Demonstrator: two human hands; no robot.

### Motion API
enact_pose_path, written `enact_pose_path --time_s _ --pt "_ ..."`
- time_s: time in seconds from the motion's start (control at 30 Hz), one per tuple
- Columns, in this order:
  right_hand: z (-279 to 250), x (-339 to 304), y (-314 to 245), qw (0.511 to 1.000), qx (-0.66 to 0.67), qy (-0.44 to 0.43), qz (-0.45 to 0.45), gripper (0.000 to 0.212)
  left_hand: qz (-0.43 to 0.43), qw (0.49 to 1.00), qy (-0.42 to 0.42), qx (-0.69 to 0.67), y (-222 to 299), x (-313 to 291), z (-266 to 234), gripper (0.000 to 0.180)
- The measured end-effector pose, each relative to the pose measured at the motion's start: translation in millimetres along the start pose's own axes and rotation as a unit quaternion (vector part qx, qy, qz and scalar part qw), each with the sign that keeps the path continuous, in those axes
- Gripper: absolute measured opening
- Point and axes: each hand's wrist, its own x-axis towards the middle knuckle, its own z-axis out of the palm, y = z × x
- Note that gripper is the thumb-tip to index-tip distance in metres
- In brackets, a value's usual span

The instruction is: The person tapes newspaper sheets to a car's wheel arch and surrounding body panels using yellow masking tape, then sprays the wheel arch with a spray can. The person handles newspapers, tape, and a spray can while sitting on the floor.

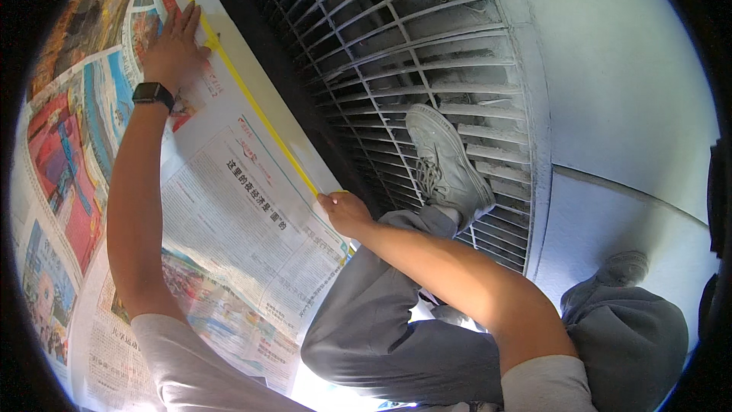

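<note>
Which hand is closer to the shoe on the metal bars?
Right. The right hand is at the yellow tape, to the left of the shoe in the picture. The left hand lies spread on the newspaper, farther up and left.

Pale short sleeves (545, 386), grey trousers (438, 362) and a black watch (153, 94) are worn.

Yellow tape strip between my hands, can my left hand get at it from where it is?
Most likely yes. The left hand lies spread on the newspaper right beside the yellow tape strip, and nothing seems to stand between them.
</note>
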Motion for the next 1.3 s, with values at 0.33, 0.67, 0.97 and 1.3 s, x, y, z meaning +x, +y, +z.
enact_pose_path --time_s 0.33,0.67,0.97,1.3 --pt "4 -8 0 0.999 0.012 0.037 -0.005 0.050 0.097 0.979 0.006 -0.178 110 -149 -25 0.093" --pt "1 -28 52 0.969 -0.208 -0.107 0.084 0.035 0.267 0.936 -0.105 -0.205 180 -267 -35 0.085" --pt "-35 -34 14 0.976 -0.193 0.070 0.075 0.023 0.449 0.856 -0.160 -0.201 242 -370 -29 0.070" --pt "-85 -7 -60 0.960 -0.019 0.275 -0.041 0.016 0.044 0.851 0.191 -0.488 47 -154 -25 0.032"
